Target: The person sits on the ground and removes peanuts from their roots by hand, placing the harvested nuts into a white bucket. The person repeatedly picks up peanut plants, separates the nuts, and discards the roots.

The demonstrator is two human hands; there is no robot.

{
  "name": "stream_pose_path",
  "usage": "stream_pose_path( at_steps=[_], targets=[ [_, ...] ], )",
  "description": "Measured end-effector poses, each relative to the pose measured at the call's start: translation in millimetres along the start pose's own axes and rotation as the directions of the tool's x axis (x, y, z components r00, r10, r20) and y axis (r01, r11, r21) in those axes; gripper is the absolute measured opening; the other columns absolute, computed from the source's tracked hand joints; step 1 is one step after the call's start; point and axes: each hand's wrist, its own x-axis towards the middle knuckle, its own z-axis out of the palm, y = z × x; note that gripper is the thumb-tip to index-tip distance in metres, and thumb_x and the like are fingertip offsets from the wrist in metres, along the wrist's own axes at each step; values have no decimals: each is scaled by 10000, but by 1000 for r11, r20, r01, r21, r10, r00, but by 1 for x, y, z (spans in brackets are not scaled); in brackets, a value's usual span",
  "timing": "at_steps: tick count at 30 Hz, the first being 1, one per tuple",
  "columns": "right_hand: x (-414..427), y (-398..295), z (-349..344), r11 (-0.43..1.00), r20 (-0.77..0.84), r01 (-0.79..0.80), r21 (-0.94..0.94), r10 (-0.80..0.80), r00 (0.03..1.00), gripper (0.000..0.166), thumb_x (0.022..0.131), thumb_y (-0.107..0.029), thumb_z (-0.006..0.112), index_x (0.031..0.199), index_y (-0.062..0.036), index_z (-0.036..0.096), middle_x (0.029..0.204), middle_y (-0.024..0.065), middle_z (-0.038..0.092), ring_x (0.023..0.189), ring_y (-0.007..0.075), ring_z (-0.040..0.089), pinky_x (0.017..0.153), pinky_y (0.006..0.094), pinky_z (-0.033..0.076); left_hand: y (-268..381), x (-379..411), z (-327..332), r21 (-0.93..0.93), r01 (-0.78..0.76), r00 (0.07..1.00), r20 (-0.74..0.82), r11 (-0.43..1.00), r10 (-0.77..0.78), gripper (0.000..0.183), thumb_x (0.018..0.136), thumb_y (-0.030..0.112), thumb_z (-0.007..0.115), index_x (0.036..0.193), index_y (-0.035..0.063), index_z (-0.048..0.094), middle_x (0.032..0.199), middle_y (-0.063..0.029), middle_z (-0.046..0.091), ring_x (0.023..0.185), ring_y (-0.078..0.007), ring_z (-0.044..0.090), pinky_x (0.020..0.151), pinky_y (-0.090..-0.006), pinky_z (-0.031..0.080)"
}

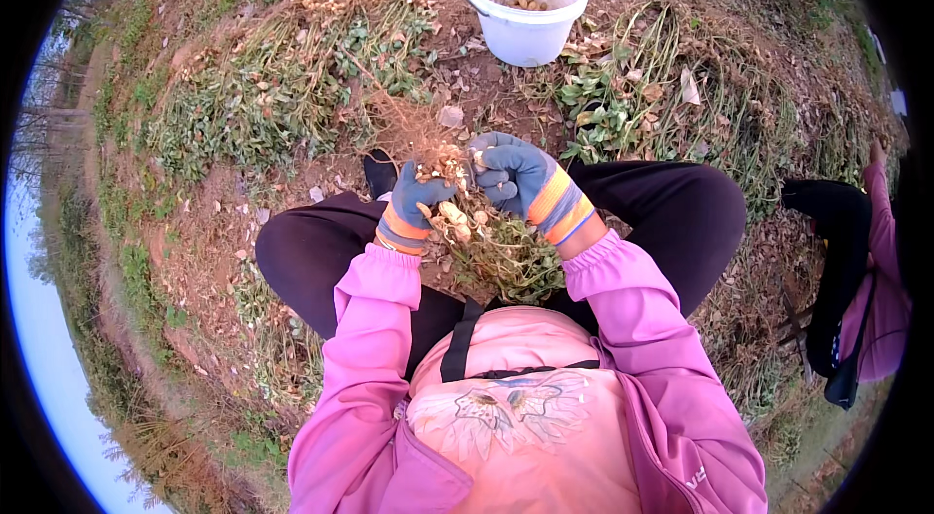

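My left hand (pixel 417 202), in a grey work glove with an orange-striped cuff, grips a bunch of peanut plants by the root end. Thin brown roots (pixel 405 121) fan out beyond the fingers, and pale peanut pods (pixel 455 216) hang below the thumb. The plants' green and dry leaves (pixel 518 259) trail down between my bent legs. Close beside it, my right hand (pixel 516 177), gloved alike, has its fingers curled around a small pale peanut pod (pixel 479 158) at the edge of the bunch. The fingers partly cover that pod.
Ahead stands a white plastic bucket (pixel 525 32) with some peanut pods (pixel 528 3) at its bottom. Pulled peanut plants lie in heaps to the left (pixel 255 91) and right (pixel 657 91) on brown soil with dry leaves. Another person (pixel 850 266) sits at the far right.
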Motion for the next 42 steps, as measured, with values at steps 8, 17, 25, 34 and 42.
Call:
stream_pose_path(
  at_steps=[8,17,25,34,42],
  targets=[
    [-16,-8,2,978,-81,58,-198,-76,994,104,807,-56,584,909,-42,567,738,29,538,605,94,496,474,194,409,13,4,13,13,-84,996,-36,996,85,421,736,-3,568,1148,-12,484,975,-103,602,861,-212,610,746,-350,525],
    [-30,9,15,566,-72,15,-824,-131,989,206,722,-138,679,914,-74,640,751,-22,558,635,55,501,537,206,403,-13,4,-31,417,-164,975,-68,894,211,352,758,50,571,1104,3,524,894,-76,617,788,-190,613,708,-310,509],
    [-28,14,17,164,60,129,-978,-368,928,232,693,-96,675,882,-27,559,799,30,560,716,84,529,636,247,441,13,9,7,-40,-8,981,-195,999,0,303,733,73,667,1007,-16,571,828,-66,633,712,-163,620,654,-278,509],
    [-33,15,23,-106,219,192,-976,-528,820,259,698,-107,683,906,-17,556,806,77,546,688,180,536,631,297,438,17,14,12,6,25,956,-294,1000,-22,322,679,-8,669,984,-4,565,821,-57,625,711,-155,617,647,-264,513],
    [-33,15,11,-200,117,19,-980,-490,864,234,705,-147,680,892,-48,579,795,95,543,652,197,537,606,316,433,7,17,10,115,3,902,-428,993,47,294,674,-8,660,951,-10,562,821,-65,624,725,-141,606,657,-261,492]
  ],
)
